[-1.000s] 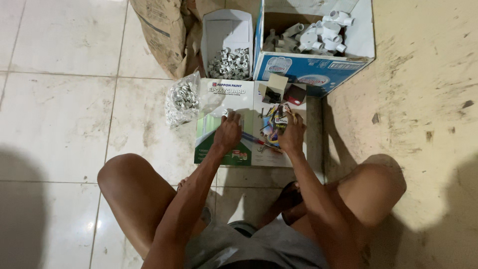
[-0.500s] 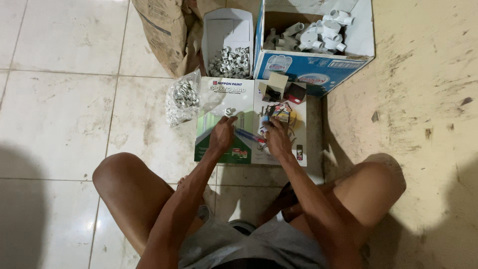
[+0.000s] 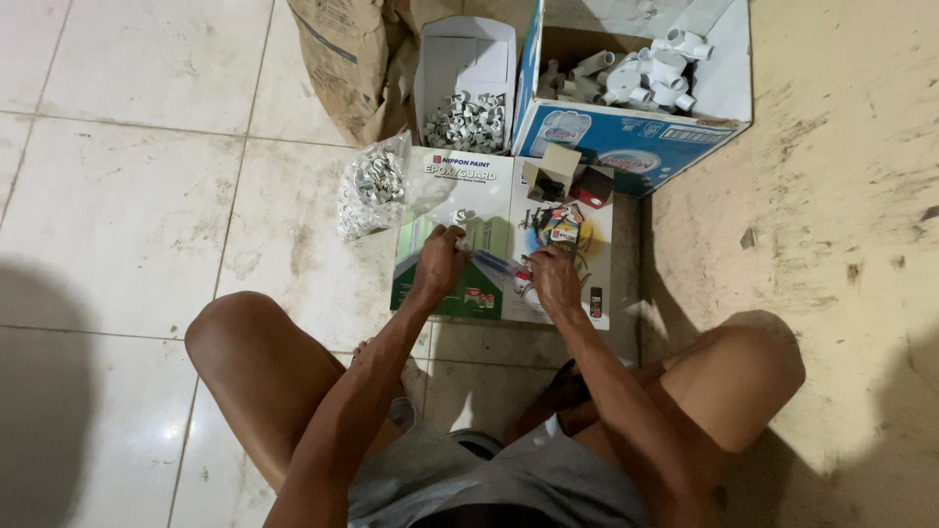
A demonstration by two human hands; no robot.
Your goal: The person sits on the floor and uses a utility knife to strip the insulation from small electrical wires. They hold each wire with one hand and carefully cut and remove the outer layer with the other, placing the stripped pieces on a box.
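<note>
Your left hand [image 3: 440, 262] pinching a small white fitting [image 3: 460, 216], your right hand [image 3: 554, 281] curled over flattened cardboard [image 3: 460, 186], its grip too hidden to tell

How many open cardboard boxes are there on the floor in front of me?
2. A small white box of little white fittings sits beyond the left hand. A larger blue box of white pipe fittings stands to its right, beyond the right hand. The brown sack could hide more.

bare tiles [image 3: 127, 186] left, boxes [image 3: 626, 147] and sack [image 3: 347, 54] block ahead
</note>
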